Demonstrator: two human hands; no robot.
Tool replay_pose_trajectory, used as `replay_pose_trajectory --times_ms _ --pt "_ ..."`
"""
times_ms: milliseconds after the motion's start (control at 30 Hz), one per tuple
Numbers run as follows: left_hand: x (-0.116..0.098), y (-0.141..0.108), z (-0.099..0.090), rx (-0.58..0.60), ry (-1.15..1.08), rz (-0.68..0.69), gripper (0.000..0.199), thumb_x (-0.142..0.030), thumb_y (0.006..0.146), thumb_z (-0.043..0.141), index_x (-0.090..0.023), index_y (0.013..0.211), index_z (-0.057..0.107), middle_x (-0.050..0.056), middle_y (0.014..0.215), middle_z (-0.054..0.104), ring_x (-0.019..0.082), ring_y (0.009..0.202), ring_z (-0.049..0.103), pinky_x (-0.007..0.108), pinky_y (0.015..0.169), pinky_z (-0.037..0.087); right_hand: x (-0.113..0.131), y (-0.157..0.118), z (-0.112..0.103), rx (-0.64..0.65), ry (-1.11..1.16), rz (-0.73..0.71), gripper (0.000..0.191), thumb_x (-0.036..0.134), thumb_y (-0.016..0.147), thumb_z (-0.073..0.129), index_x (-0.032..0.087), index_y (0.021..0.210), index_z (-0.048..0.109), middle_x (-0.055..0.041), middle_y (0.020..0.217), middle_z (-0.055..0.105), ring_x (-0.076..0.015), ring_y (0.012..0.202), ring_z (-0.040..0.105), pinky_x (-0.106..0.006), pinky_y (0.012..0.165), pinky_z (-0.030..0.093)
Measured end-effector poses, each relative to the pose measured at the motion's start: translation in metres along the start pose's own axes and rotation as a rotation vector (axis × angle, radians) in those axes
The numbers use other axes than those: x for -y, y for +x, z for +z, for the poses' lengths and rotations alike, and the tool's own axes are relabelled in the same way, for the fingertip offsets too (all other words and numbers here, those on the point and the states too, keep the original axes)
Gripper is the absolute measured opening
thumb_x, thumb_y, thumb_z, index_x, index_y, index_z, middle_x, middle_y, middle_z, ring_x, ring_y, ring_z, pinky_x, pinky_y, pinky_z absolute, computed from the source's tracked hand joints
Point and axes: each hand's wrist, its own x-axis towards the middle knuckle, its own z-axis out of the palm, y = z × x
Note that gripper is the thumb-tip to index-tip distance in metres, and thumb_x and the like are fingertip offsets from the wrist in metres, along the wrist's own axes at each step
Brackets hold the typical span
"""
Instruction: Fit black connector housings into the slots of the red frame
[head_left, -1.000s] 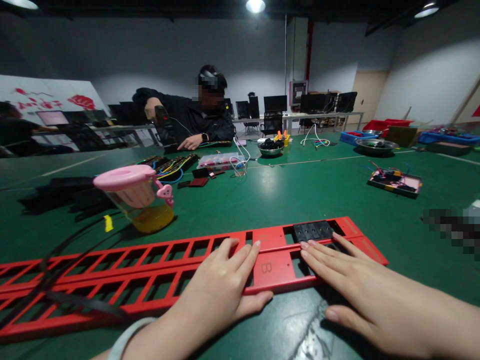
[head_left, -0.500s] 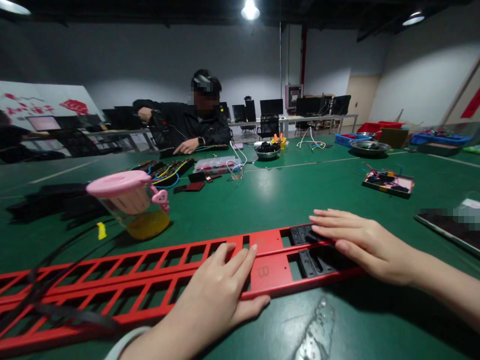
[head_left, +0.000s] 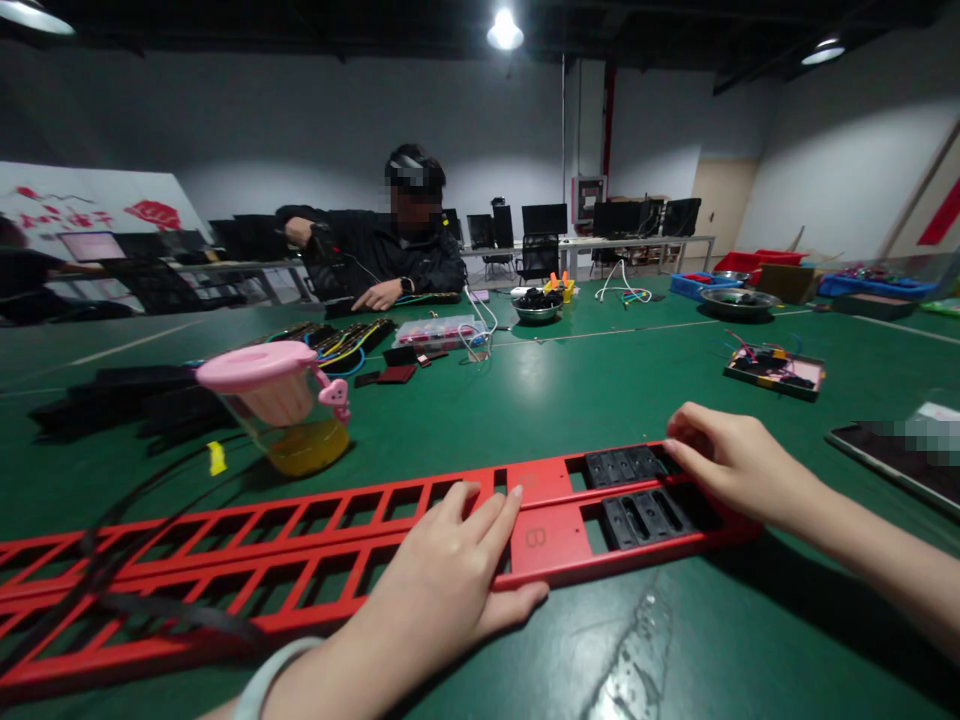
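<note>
Desk [head_left: 555,400] in smooth green, a pair of red slotted rails laid across it, right hand at their far-right end

Longest on the surface are the two red ladder-like rails, the far rail [head_left: 545,478] and the near rail [head_left: 564,548], side by side. Their long axis runs from left to right, the right ends slightly farther from the wearer.

The left hand [head_left: 454,565] rests palm down across the rails, fingers extended and grasping nothing, fingertips at the plain red plates. The right hand [head_left: 727,455] is bent, thumb and fingers drawn together at the far rail's right part; whether that grip pinches anything is hidden.

A clear cup with a pink lid [head_left: 274,400] stands beyond the rails, to the left.

Smallest are the ribbed black blocks: a far row [head_left: 622,466] sits in the far rail's opening and a near row [head_left: 634,523] in the near rail's. The far row lies just left of the right-hand grip, along the rail's axis, so the right hand is nearer; red plate separates the left fingertips from both rows.

Half a second ago the right hand stretched flat over the blocks, covering much of both rows. Now its fingers are curled and both rows show more fully, while the left hand has kept its place.
</note>
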Motion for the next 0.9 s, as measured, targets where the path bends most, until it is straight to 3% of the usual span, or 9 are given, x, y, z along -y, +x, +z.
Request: replay_pose_trajectory --times_ms 267,400,533,667,767,900 --pt "-0.002 -0.001 -0.003 0.057 -0.025 -0.039 0.066 -0.051 0.072 0.058 -0.006 0.12 0.05 0.012 0.109 0.058 0.032 0.096 0.046 0.045 0.082 0.046 0.006 -0.001 -0.004 0.257 -0.176 0.151 0.019 0.037 0.079 0.049 0.018 0.079 0.05 -0.0046 0.071 0.062 -0.0169 0.062 0.057 -0.024 0.051 0.035" --pt "-0.003 -0.001 -0.004 0.068 -0.031 -0.041 0.066 -0.051 0.073 0.057 -0.005 0.12 0.05 0.012 0.11 0.058 0.032 0.097 0.045 0.045 0.083 0.045 0.019 -0.006 -0.002 0.261 -0.314 0.152 0.02 0.038 0.079 0.049 0.018 0.08 0.049 -0.0065 0.074 0.063 -0.0193 0.064 0.06 -0.025 0.049 0.033" --pt "-0.003 0.0 -0.005 0.071 -0.035 -0.04 0.065 -0.05 0.074 0.056 -0.005 0.12 0.05 0.012 0.11 0.058 0.032 0.097 0.045 0.045 0.083 0.045 0.036 -0.011 -0.001 0.268 -0.385 0.135 0.023 0.04 0.079 0.049 0.018 0.083 0.05 -0.0073 0.077 0.064 -0.0224 0.068 0.062 -0.026 0.051 0.035" --pt "-0.002 0.0 -0.004 0.051 -0.026 -0.035 0.065 -0.05 0.074 0.057 -0.004 0.119 0.05 0.013 0.11 0.058 0.032 0.095 0.045 0.046 0.082 0.046 0.06 -0.01 0.003 0.274 -0.461 0.151 0.038 0.048 0.077 0.049 0.013 0.094 0.053 -0.013 0.084 0.065 -0.0277 0.075 0.063 -0.032 0.059 0.043" --pt "-0.001 0.0 -0.002 0.03 -0.02 -0.023 0.065 -0.05 0.075 0.056 -0.004 0.119 0.05 0.014 0.11 0.058 0.032 0.095 0.045 0.046 0.081 0.046 0.082 -0.004 0.005 0.307 -0.496 0.223 0.051 0.055 0.074 0.049 0.01 0.096 0.056 -0.0166 0.087 0.064 -0.0308 0.079 0.063 -0.037 0.064 0.046" --pt "0.0 0.001 -0.001 0.002 -0.018 -0.011 0.063 -0.049 0.075 0.056 -0.005 0.119 0.05 0.015 0.109 0.058 0.03 0.094 0.046 0.045 0.08 0.047 0.105 0.006 0.006 0.377 -0.497 0.356 0.047 0.05 0.073 0.052 0.009 0.095 0.059 -0.0187 0.092 0.064 -0.0316 0.085 0.062 -0.041 0.068 0.046"
